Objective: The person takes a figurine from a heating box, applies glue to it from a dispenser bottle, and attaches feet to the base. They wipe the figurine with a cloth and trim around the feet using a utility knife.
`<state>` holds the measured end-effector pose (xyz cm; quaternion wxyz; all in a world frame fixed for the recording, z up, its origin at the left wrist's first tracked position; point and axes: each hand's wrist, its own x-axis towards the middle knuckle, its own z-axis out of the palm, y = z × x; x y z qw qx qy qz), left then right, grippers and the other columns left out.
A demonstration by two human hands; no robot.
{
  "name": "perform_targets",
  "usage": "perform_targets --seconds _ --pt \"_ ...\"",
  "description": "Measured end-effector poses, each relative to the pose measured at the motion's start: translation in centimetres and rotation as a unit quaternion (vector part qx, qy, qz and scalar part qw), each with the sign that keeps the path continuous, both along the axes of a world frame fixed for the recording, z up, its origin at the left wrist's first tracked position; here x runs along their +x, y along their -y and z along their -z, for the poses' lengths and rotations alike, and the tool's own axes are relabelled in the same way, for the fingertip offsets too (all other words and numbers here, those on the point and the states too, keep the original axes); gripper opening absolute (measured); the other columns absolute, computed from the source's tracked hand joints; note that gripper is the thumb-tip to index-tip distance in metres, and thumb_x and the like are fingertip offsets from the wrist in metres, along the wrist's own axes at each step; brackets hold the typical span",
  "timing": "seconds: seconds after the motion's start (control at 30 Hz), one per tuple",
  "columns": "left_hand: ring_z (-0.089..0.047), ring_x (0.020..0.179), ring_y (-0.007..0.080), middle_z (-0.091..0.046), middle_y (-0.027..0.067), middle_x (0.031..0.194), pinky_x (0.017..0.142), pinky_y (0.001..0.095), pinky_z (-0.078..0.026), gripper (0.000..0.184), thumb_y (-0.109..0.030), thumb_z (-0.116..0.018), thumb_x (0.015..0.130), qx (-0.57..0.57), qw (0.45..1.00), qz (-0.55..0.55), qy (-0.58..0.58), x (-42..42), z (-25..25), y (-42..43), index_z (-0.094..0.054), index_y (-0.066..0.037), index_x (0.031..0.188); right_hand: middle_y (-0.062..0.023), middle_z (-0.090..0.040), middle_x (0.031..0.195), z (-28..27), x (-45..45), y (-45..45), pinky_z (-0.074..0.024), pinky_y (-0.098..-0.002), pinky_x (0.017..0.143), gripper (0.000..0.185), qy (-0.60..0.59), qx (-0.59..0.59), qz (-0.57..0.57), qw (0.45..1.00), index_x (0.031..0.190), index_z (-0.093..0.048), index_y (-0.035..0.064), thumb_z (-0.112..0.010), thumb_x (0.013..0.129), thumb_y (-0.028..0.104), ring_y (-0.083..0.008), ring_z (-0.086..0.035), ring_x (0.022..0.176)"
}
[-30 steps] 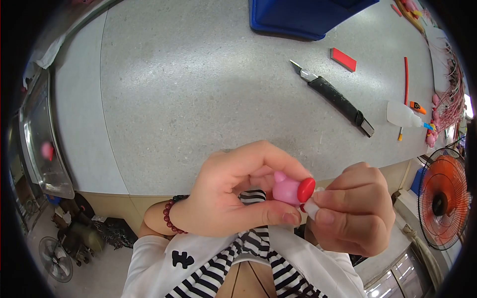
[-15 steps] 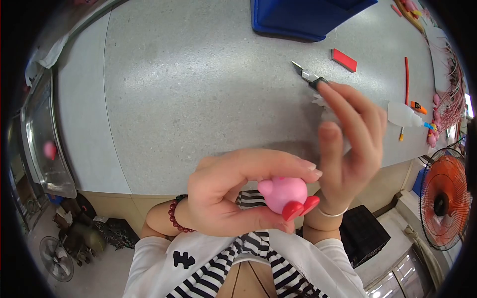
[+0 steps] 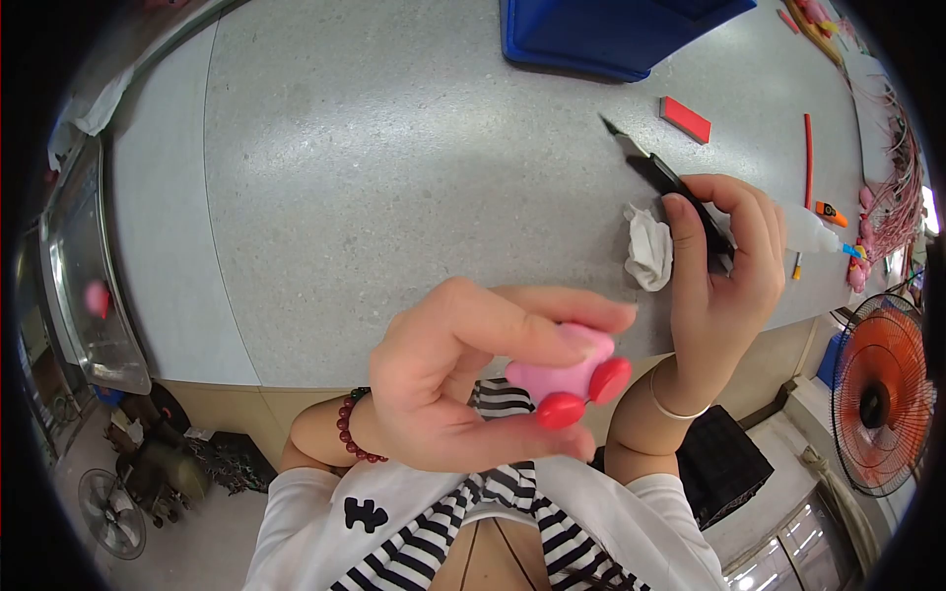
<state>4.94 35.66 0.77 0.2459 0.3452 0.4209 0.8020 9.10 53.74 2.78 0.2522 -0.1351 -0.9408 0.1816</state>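
A small pink figure with two red feet point(image 3: 561, 378) is held between the thumb and fingers of my left hand point(image 3: 443, 369), near the table's front edge. Its feet point toward the right and down. My right hand point(image 3: 734, 241) is closed around the black handle of a utility knife point(image 3: 672, 183), whose blade points up and left. Beside my right thumb, a crumpled white tissue point(image 3: 648, 250) lies on the grey table point(image 3: 394, 177).
At the top stands a blue bin point(image 3: 611, 34), with a red block point(image 3: 685, 119) below it. To the right are a translucent bottle point(image 3: 810, 230), an orange item point(image 3: 831, 214), a red stick point(image 3: 808, 163) and pink pieces. A metal tray point(image 3: 91, 295) is at left.
My right hand has left the pink figure and moved up and right onto the knife, now gripped and slightly shifted. The white tissue now lies on the table. My left hand has turned the figure.
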Motion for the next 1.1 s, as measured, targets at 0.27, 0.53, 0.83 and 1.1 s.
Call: perform_targets --seconds 0.27,0.53,0.83,1.1 --pt "-0.061 0.079 0.0251 -0.046 0.0240 0.105 0.071 0.0303 -0.052 0.065 -0.026 -0.074 0.064 -0.052 0.980 -0.073 0.177 0.8 -1.3 -0.3 -0.037 0.008 0.105 -0.0097 -0.056 0.083 -1.3 1.7 0.6 -0.0390 -0.0198 0.061 0.031 -0.149 -0.233 0.042 0.960 0.107 -0.046 -0.0062 -0.050 0.085 0.015 -0.0109 -0.050 0.067" --pt "-0.061 0.073 0.0203 -0.042 0.0152 0.099 0.068 0.0253 -0.052 0.053 -0.024 -0.077 0.060 -0.078 0.996 -0.031 0.029 -0.2 -0.7 0.3 -0.048 0.004 0.094 -0.0083 -0.050 0.080 -2.3 3.6 1.7 -0.0336 -0.0207 0.051 0.050 -0.040 -0.227 -0.084 0.969 0.093 -0.060 0.0016 -0.066 0.063 0.040 -0.0101 -0.044 0.059" --pt "-0.061 0.064 0.0167 -0.045 0.0134 0.094 0.063 0.0229 -0.053 0.047 -0.021 -0.078 0.058 -0.101 0.992 -0.070 0.016 0.5 -0.7 0.2 -0.051 0.002 0.089 -0.0062 -0.048 0.074 -2.4 4.4 2.3 -0.0304 -0.0178 0.043 0.028 -0.061 -0.264 -0.113 0.956 0.087 -0.063 0.0035 -0.069 0.061 0.013 -0.0078 -0.043 0.052" --pt "-0.061 0.061 0.0169 -0.046 0.0146 0.091 0.061 0.0226 -0.053 0.048 -0.022 -0.078 0.059 -0.118 0.988 -0.096 -0.006 0.7 -0.8 0.0 -0.051 0.003 0.089 -0.0139 -0.059 0.072 -3.2 3.9 2.4 -0.0332 -0.0186 0.037 0.022 -0.073 -0.201 -0.219 0.952 0.080 -0.062 0.0024 -0.067 0.058 0.005 -0.0127 -0.052 0.046"
